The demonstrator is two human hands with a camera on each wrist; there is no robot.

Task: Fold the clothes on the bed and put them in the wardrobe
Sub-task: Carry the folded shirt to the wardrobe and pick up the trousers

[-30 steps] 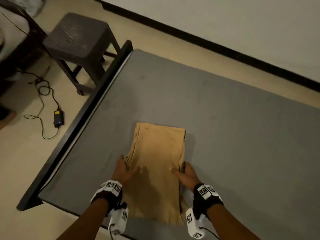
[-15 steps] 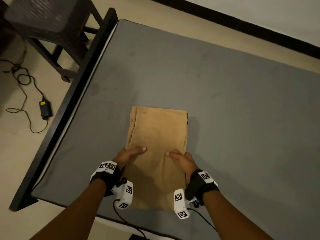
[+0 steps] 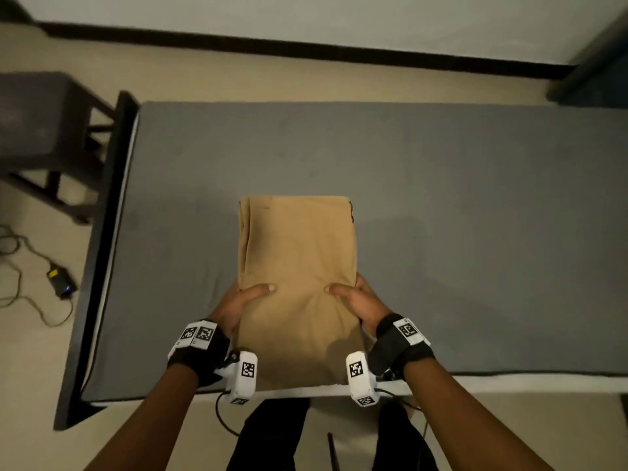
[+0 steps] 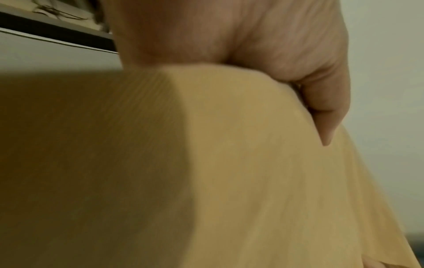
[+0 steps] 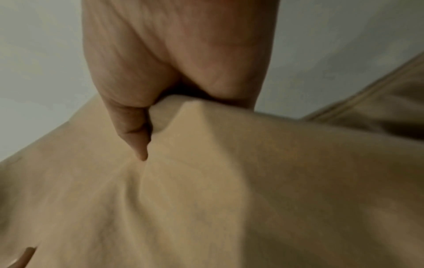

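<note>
Folded tan garment (image 3: 299, 273) at the bed's (image 3: 475, 215) near edge. Pinched by left hand (image 3: 238, 302) and right hand (image 3: 360, 300) — thumbs on top, fingers hidden beneath. Wrist views blurred — only cloth and thumbs.

bed (image 3: 441, 198): bare right, beyond | obstacles: stool (image 3: 37, 120), cable (image 3: 20, 266) left on floor

The folded garment (image 3: 299, 283) is held over the near part of the bed (image 3: 458, 215), gripped at its left edge by the left hand (image 3: 238, 300) and at its right edge by the right hand (image 3: 360, 300). A stool (image 3: 40, 130) is placed on the floor left of the bed, with a charger (image 3: 61, 282) nearer.
</note>
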